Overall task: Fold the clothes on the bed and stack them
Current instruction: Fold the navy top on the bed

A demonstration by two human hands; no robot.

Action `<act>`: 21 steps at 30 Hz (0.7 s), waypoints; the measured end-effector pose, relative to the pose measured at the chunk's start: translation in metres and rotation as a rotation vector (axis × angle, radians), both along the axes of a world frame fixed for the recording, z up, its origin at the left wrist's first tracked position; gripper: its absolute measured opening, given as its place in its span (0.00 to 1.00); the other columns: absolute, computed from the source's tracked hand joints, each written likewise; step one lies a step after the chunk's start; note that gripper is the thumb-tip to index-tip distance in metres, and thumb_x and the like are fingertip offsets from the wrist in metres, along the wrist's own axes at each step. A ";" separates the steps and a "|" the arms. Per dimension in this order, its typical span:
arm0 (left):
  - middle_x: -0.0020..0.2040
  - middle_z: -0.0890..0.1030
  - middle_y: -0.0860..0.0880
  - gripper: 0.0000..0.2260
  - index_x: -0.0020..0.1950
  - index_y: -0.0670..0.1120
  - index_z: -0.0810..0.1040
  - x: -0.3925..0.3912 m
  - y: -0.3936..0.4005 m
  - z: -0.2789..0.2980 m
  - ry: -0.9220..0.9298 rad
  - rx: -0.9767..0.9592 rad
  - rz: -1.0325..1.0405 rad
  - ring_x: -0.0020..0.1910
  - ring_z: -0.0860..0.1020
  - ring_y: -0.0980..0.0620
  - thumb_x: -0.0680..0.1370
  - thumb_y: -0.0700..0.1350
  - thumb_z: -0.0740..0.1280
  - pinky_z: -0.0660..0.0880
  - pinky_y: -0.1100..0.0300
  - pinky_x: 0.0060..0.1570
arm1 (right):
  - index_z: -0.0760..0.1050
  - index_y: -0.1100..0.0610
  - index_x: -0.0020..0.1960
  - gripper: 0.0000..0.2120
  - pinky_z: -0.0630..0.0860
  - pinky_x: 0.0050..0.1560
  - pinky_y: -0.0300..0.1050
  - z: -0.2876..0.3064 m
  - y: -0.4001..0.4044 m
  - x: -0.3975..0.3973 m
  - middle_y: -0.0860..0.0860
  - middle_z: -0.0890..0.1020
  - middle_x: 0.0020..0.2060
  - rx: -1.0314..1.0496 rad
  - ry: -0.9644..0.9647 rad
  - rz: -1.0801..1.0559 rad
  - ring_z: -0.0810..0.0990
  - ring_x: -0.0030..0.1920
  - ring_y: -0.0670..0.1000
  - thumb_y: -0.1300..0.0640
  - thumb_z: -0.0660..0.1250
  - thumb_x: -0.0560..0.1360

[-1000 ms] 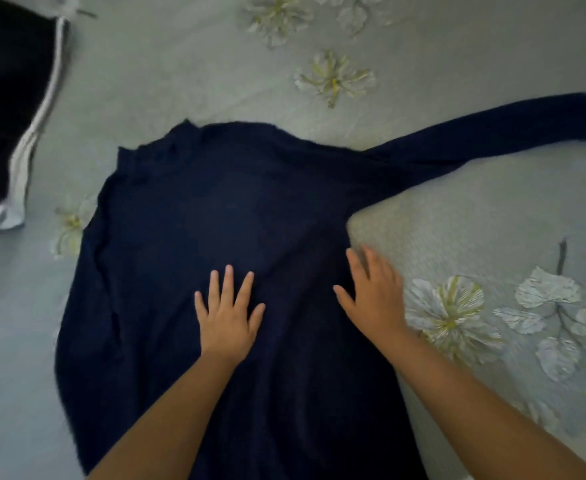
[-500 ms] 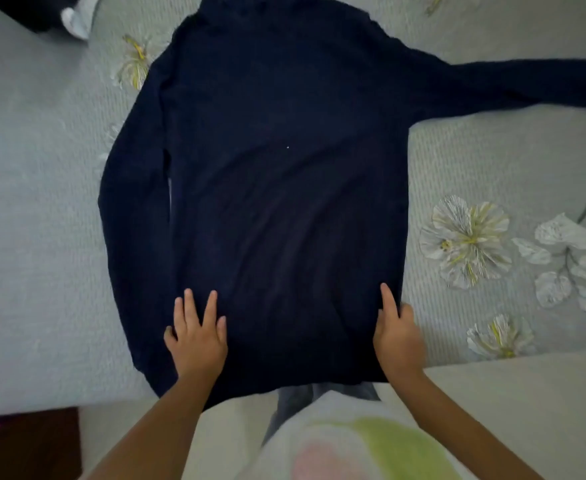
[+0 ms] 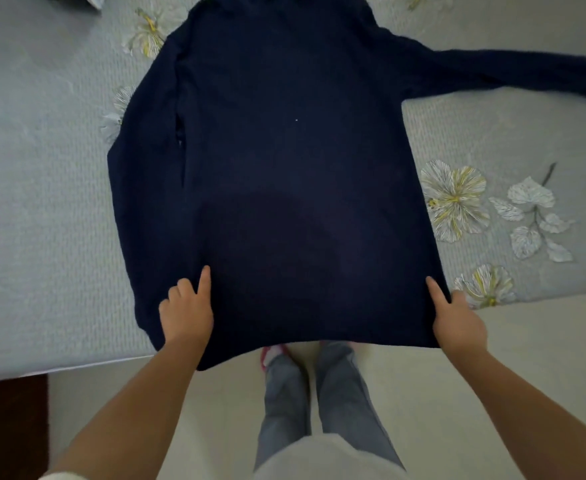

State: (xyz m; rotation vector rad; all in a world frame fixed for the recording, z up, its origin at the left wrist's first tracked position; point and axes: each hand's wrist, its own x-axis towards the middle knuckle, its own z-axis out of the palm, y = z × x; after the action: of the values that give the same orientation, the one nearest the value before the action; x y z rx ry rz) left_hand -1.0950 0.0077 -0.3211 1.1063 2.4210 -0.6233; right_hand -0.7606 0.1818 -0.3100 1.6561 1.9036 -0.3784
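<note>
A pale grey floral bedspread (image 3: 35, 202) covers the bed. The left hand (image 3: 185, 311) pinches the hem of a navy long-sleeved sweater (image 3: 295, 168) lying flat on it, hem overhanging the bed's edge. The right hand (image 3: 457, 323) grips the opposite hem corner. One sleeve (image 3: 509, 72) stretches out rightward.

Room on both sides of the jumper, w/ bare bed left & right.

The dark blue jumper (image 3: 284, 168) takes up the middle of the bed (image 3: 35, 202). Its right sleeve (image 3: 509, 72) sticks out sideways & blocks the far right side. The left hand (image 3: 185, 311) & right hand (image 3: 457, 323) sit at the bottom corners. Between them the hem hangs over the bed edge above the legs (image 3: 319, 393). Bare floor (image 3: 527, 341) lies right of the legs.
</note>
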 end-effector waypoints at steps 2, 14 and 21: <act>0.60 0.67 0.45 0.27 0.75 0.51 0.42 -0.005 -0.008 0.001 0.032 -0.073 -0.080 0.55 0.69 0.49 0.80 0.43 0.51 0.69 0.57 0.51 | 0.47 0.47 0.75 0.32 0.69 0.45 0.47 -0.004 -0.008 -0.005 0.57 0.64 0.63 -0.009 0.018 -0.027 0.73 0.50 0.57 0.65 0.54 0.76; 0.76 0.47 0.45 0.24 0.75 0.51 0.46 0.039 0.087 0.039 -0.088 0.154 -0.116 0.74 0.48 0.45 0.81 0.51 0.50 0.57 0.50 0.68 | 0.74 0.62 0.61 0.16 0.51 0.67 0.58 0.024 0.063 -0.018 0.62 0.71 0.63 0.383 0.376 -0.205 0.65 0.65 0.61 0.57 0.63 0.75; 0.76 0.49 0.43 0.24 0.76 0.49 0.50 0.087 0.257 0.050 -0.150 0.356 -0.208 0.74 0.48 0.44 0.81 0.52 0.52 0.58 0.51 0.68 | 0.70 0.66 0.63 0.16 0.65 0.62 0.49 0.043 0.234 0.011 0.65 0.72 0.61 0.331 0.725 -0.462 0.72 0.60 0.62 0.61 0.59 0.77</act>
State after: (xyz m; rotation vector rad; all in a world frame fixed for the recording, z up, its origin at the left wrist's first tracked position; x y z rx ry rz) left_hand -1.0081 0.2649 -0.2715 1.5028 2.3596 -0.1601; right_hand -0.7493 0.4155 -0.2669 2.4271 2.1302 -1.0051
